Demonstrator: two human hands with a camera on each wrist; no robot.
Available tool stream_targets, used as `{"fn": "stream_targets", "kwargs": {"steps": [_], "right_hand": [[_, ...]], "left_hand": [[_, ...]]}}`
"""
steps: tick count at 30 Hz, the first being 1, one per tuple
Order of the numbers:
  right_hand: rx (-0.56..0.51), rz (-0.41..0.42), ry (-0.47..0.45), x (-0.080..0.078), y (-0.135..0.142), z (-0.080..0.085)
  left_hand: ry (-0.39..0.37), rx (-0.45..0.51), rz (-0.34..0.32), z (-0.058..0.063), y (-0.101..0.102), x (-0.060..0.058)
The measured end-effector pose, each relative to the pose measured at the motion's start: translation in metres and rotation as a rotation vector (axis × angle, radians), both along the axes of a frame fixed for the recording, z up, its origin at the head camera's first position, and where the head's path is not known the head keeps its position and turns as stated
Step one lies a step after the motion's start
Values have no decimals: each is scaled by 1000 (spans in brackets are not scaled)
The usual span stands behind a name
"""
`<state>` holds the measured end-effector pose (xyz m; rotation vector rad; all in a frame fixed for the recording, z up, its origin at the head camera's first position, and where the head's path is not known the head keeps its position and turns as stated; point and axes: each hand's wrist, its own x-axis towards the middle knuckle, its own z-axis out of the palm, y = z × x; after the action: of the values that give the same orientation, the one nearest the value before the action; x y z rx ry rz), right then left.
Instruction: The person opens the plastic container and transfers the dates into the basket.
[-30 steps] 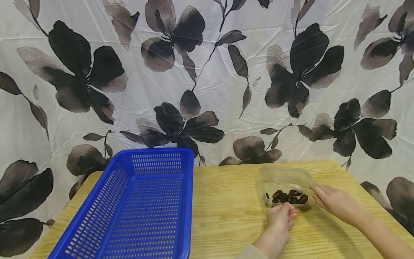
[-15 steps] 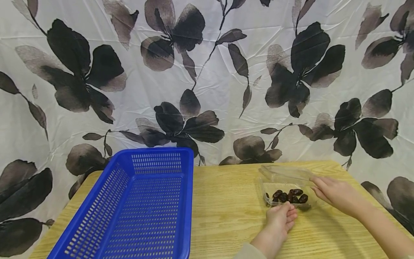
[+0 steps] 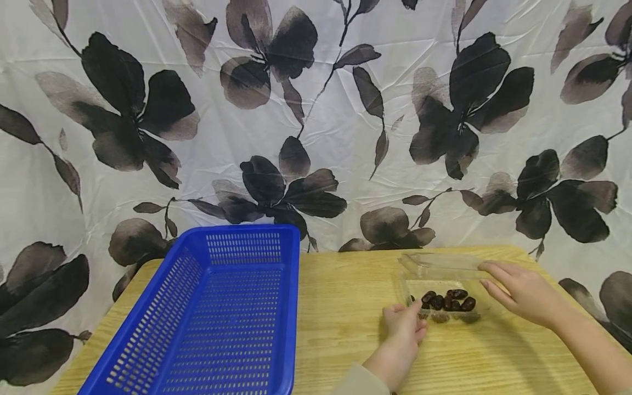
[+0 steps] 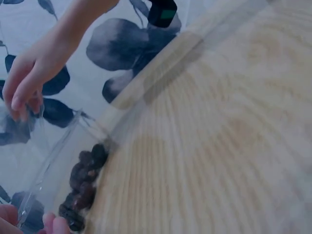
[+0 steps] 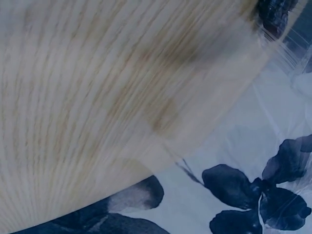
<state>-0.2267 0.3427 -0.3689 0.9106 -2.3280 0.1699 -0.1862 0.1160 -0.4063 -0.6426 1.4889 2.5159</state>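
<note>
- Head view: a clear container (image 3: 452,316) is set on the right part of the wooden table (image 3: 345,318); a cluster of dark dates (image 3: 448,303) is held inside, gathered toward the near wall.
- Head view: the clear lid (image 3: 446,262) is held tilted over the container's far side. Its right edge is pinched by the fingertips of the right hand (image 3: 525,293).
- Head view: the left hand (image 3: 401,334) is placed at the container's near left corner; whether the corner is gripped or only touched cannot be told. A pale sleeve (image 3: 362,381) is worn on that arm.
- Head view: a blue perforated basket (image 3: 295,307) is stood on the left part of the table, well apart from the container. A floral cloth (image 3: 340,115) is hung behind.
- Left wrist view: the dates are seen in the container at lower left; some left fingertips are cut off by the frame beside its edge. Above, clear plastic is met by the right hand's bent fingers.
- Right wrist view: dates and clear plastic are caught at the upper right corner; most of the frame is filled by table and cloth, somewhat blurred.
</note>
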Motion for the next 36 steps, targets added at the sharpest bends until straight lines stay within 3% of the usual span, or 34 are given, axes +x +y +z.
{"fn": "stream_targets", "kwargs": {"steps": [8, 15, 25, 36], "right_hand": [[-135, -101, -91, -7, -8, 7], [-441, -181, -204, -18, -18, 11], [-809, -229, -450, -34, -34, 8], [-946, -176, -668, -51, -41, 8]], "left_hand": [[86, -78, 9, 3, -9, -14], [128, -93, -18, 5, -11, -18], [110, -103, 0, 5, -9, -17], [102, -89, -2, 4, -7, -15]]}}
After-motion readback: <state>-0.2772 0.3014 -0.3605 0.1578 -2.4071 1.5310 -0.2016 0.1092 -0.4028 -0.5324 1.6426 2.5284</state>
